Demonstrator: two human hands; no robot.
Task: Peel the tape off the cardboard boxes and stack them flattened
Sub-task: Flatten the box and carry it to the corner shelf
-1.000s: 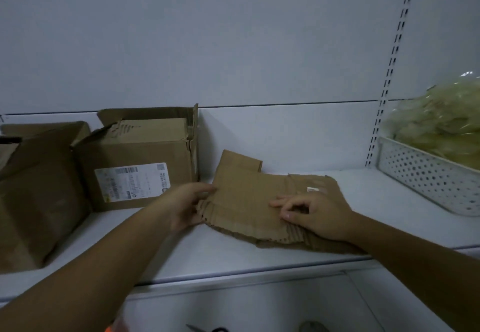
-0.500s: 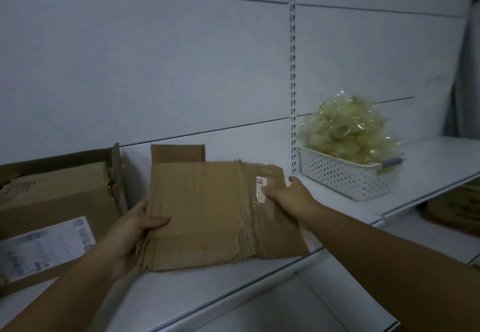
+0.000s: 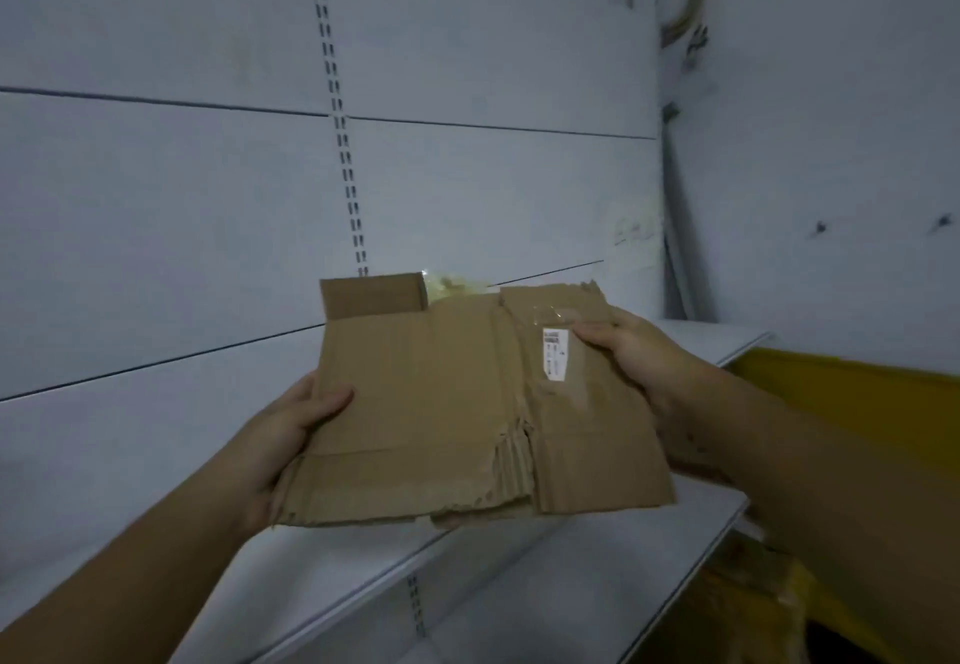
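A flattened brown cardboard box is held up in the air in front of the white shelf. My left hand grips its left edge, thumb on the front face. My right hand grips the right edge beside a small white label. A patch of clear tape shines near the top right corner. The lower edge of the cardboard is torn and ragged. One flap sticks up at the top left.
The white back wall has a slotted upright. A bit of the clear bag peeks over the cardboard's top edge. A yellow surface lies at the right, and a lower shelf below holds brown cardboard.
Both hands lifted the flattened cardboard off the shelf and carried it to the right. The view swung right, so the upright boxes on the left and the white basket left the frame.
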